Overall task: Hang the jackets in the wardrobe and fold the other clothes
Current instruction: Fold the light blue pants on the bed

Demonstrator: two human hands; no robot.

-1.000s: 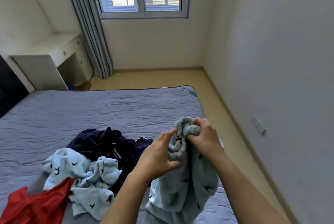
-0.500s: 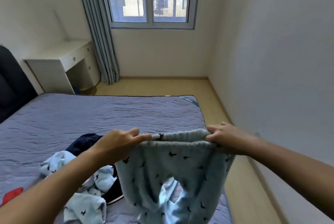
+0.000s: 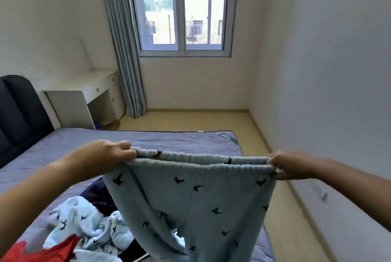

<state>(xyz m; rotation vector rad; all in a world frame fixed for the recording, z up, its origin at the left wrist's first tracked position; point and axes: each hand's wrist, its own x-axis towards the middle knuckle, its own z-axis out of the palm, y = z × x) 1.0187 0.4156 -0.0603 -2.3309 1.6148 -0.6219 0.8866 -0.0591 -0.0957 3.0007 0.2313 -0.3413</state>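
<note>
We are recording the left hand [image 3: 105, 154] and right hand [image 3: 289, 165] each pinching the bird-print trousers [image 3: 190, 198] at one waistband end, fingers curled together. They are hanging over the near right of the bed [image 3: 169, 141], beside the clothes heap [image 3: 84, 221].

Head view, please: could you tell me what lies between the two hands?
The waistband of the trousers spans the gap, pinched at its ends by the left hand and right hand; the head view shows this.
</note>
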